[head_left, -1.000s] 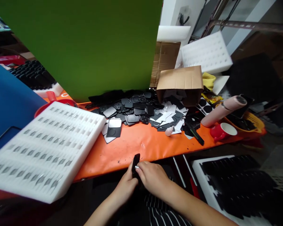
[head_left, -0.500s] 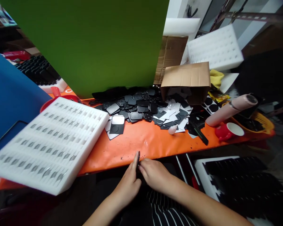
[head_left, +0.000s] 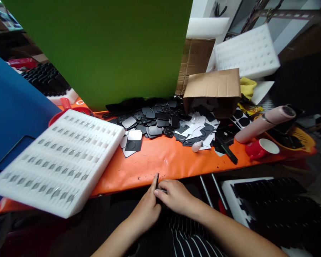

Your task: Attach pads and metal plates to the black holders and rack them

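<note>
My left hand (head_left: 149,204), at the front edge of the table, grips a thin dark flat piece (head_left: 157,179) on edge; most of it is hidden by the fingers. My right hand (head_left: 176,194) is closed right beside it, thumb and fingers pinched around a slim greyish thing (head_left: 162,190) too small to name. Beyond the hands lies a heap of black flat rounded pieces (head_left: 155,131). In front of it, a black card (head_left: 133,145) with a grey top lies over white cards.
A white foam tray (head_left: 96,132) with rows of slots takes up the left. Right of the heap are loose cards (head_left: 195,130), a cardboard box (head_left: 212,84), a small bottle (head_left: 197,146), a pink flask (head_left: 262,125) and a red mug (head_left: 253,151). Another foam tray (head_left: 231,191) holds black pieces.
My right hand has shifted slightly, its thumb now laid across near the left fingers, and a slim greyish thing shows in its pinch. The left hand keeps its grip.
</note>
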Motion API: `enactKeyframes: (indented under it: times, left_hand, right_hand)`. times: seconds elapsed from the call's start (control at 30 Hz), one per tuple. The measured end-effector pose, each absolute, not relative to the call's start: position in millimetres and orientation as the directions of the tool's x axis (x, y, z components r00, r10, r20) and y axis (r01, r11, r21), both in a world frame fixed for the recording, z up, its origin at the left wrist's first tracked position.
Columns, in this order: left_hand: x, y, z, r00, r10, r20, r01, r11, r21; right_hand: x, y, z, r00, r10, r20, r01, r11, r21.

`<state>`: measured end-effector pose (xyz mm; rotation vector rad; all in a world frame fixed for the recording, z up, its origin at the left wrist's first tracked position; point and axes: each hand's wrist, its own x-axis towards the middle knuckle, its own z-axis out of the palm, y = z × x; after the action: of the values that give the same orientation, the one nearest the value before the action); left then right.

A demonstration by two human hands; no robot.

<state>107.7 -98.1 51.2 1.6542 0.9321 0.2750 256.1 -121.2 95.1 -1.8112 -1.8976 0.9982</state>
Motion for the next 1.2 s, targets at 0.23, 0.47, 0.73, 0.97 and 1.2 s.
enactKeyframes:
  times: [0.23, 0.47, 0.73, 0.97, 1.2]
  left_hand:
    - [119, -94, 59, 0.643, 0.714, -0.275, 0.289, 0.107, 0.951]
    - [120, -88, 54, 0.627, 0.550, -0.552, 0.070, 0.666, 0.743]
    - [116, -87, 77, 0.561, 0.779, -0.279, 0.501, -0.052, 0.864]
    - [115, -91, 80, 0.628, 0.725, -0.283, 0.634, -0.265, 0.726]
    - [122, -90, 77, 0.570, 0.772, -0.282, 0.473, -0.028, 0.881]
  right_hand:
    - [255, -122, 80, -0.055, 0.984, -0.172, 0.528, -0.118, -0.841]
    - [266, -113, 64, -0.100, 0.919, -0.382, -0.037, -0.387, -0.921]
    - [268, -116, 93, -0.088, 0.980, -0.179, 0.642, -0.082, -0.762]
    - [269, -120, 98, -0.168, 0.959, -0.228, 0.605, -0.083, -0.792]
    - [256, -119, 83, -0.005, 0.979, -0.204, 0.399, -0.185, -0.898]
